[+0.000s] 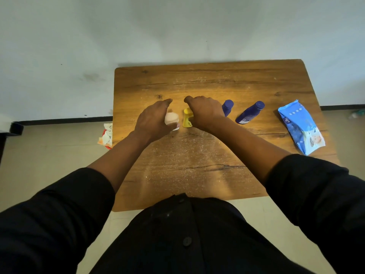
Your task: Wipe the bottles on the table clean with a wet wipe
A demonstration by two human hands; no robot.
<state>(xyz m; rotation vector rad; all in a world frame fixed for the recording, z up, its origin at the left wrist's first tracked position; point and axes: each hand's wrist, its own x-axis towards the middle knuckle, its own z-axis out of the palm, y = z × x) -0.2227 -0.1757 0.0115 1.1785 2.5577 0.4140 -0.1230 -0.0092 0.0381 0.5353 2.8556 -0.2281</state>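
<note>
Here your left hand curls round the pale bottle, upright at mid-table; your right hand covers the yellow bottle just right of it, its grip hidden. The wipe pack lies far right, nearer your right hand.

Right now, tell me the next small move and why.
Probably reach the right hand over to the wipe pack at the table's right edge and pull a wipe. No wipe shows in either hand; the left hand already grips the pink bottle.
</note>
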